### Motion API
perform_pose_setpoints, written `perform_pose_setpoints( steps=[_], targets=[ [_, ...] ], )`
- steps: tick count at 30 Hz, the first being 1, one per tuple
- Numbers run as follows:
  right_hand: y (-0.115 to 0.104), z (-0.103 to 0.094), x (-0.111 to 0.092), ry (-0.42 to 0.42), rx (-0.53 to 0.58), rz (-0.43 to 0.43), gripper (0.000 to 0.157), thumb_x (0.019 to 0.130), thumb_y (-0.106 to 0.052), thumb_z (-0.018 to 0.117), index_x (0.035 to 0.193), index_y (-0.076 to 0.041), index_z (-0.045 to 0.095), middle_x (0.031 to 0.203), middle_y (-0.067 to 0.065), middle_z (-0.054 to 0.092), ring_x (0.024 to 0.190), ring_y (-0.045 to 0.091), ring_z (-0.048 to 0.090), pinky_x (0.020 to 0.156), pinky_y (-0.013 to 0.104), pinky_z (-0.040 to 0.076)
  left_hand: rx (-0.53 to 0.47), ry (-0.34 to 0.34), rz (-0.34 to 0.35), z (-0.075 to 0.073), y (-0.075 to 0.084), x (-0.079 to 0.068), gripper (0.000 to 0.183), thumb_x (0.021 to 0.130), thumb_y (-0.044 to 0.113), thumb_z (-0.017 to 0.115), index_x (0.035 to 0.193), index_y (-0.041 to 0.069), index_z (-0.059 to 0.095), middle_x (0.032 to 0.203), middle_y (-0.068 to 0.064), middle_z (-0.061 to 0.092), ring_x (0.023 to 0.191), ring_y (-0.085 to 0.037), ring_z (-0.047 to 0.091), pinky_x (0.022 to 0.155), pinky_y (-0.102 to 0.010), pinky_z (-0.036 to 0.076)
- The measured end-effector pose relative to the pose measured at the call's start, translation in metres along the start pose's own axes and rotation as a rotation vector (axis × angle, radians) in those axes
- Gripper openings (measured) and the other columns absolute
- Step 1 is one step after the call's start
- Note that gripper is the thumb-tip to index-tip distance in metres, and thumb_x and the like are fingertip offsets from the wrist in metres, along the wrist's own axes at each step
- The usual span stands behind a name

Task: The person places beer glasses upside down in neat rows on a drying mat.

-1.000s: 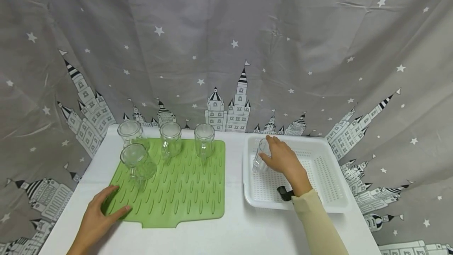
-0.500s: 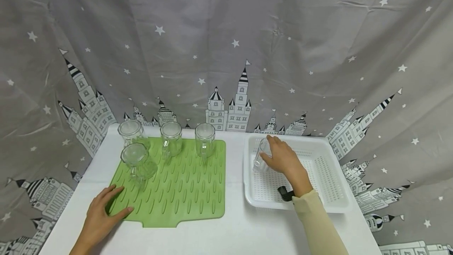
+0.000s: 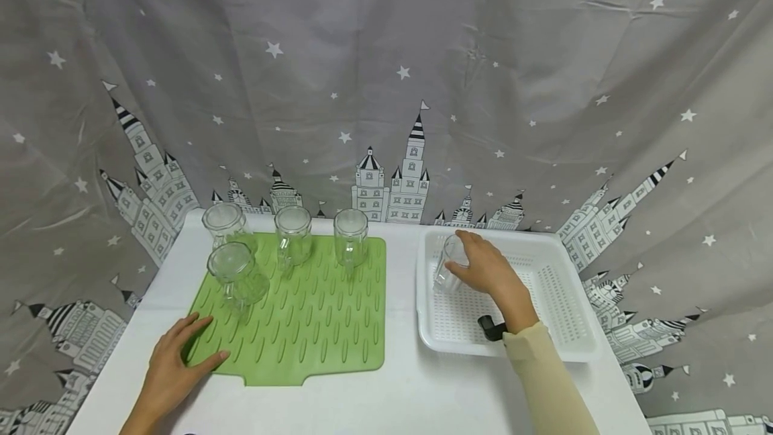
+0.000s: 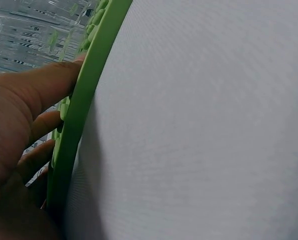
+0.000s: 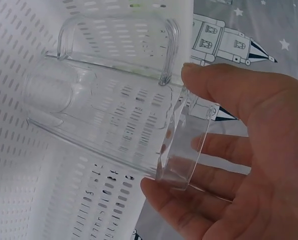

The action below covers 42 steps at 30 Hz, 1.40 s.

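In the head view, my right hand [image 3: 488,267] is over the left part of a white perforated basket [image 3: 425,334], at a clear glass mug [image 3: 448,275] standing in it. The right wrist view shows the thumb on one side of this glass mug [image 5: 114,115] and the fingers curled round the other, at the thick end; its handle points away from the palm. My left hand [image 3: 172,368] rests at the front left corner of a green ridged drying mat [image 3: 314,327], thumb and fingers spread. In the left wrist view the thumb [image 4: 49,82] lies over the mat's edge [image 4: 84,100].
Several clear glass mugs stand on the mat, among them a front left mug [image 3: 238,277], a middle mug [image 3: 293,237] and a right mug [image 3: 350,239]. A grey curtain [image 3: 386,52] with printed castles hangs behind the white table [image 3: 362,408]. A black strap piece [image 3: 492,329] is at my right wrist.
My right hand has shifted very slightly to the right, staying at the mug in the basket. My left hand has slid a little along the mat's corner. The mugs on the mat stay put.
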State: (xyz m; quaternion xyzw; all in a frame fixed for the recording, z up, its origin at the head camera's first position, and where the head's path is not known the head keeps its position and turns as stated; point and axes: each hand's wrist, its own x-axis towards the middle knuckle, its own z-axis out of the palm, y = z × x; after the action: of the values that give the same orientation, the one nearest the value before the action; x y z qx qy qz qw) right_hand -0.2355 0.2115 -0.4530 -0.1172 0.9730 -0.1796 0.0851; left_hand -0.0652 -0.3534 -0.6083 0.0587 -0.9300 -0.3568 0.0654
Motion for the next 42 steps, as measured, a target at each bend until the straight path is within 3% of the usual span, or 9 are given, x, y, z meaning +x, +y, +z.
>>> perform_pose_setpoints(
  steps=[10, 26, 38, 42],
  targets=[
    [0.002, -0.008, -0.004, 0.064, 0.000, -0.044, 0.080, 0.099, -0.039, 0.077, 0.160, -0.001, 0.043, 0.161, 0.030, 0.051, 0.150, 0.052, 0.048, 0.123, 0.068, 0.043, 0.014, 0.000, -0.007, 0.001, -0.001, 0.000, 0.087, 0.089, 0.036, 0.089, 0.158, 0.002, 0.048, 0.166, -0.037, 0.032, 0.150, -0.068, 0.024, 0.110, -0.089, 0.020],
    [-0.022, -0.060, -0.025, 0.172, -0.034, -0.106, 0.078, 0.097, -0.039, 0.076, 0.162, -0.008, 0.046, 0.164, 0.024, 0.050, 0.153, 0.052, 0.043, 0.127, 0.070, 0.037, 0.005, 0.006, 0.010, 0.001, -0.001, 0.000, 0.085, 0.089, 0.033, 0.089, 0.157, 0.001, 0.049, 0.166, -0.037, 0.034, 0.149, -0.068, 0.025, 0.111, -0.090, 0.020],
    [-0.038, -0.063, -0.030, 0.212, -0.052, -0.157, 0.078, 0.095, -0.043, 0.076, 0.161, -0.011, 0.048, 0.162, 0.019, 0.054, 0.153, 0.047, 0.046, 0.129, 0.068, 0.035, -0.005, 0.009, 0.019, 0.001, -0.001, 0.000, 0.085, 0.089, 0.033, 0.089, 0.157, 0.001, 0.049, 0.166, -0.038, 0.034, 0.149, -0.068, 0.025, 0.111, -0.090, 0.019],
    [-0.050, -0.062, -0.031, 0.224, -0.039, -0.175, 0.077, 0.094, -0.042, 0.076, 0.160, -0.013, 0.049, 0.161, 0.019, 0.055, 0.152, 0.046, 0.047, 0.127, 0.067, 0.039, -0.002, 0.015, 0.024, 0.001, -0.001, 0.001, 0.085, 0.088, 0.032, 0.089, 0.157, 0.001, 0.049, 0.166, -0.037, 0.034, 0.149, -0.068, 0.025, 0.111, -0.090, 0.019]
  ],
)
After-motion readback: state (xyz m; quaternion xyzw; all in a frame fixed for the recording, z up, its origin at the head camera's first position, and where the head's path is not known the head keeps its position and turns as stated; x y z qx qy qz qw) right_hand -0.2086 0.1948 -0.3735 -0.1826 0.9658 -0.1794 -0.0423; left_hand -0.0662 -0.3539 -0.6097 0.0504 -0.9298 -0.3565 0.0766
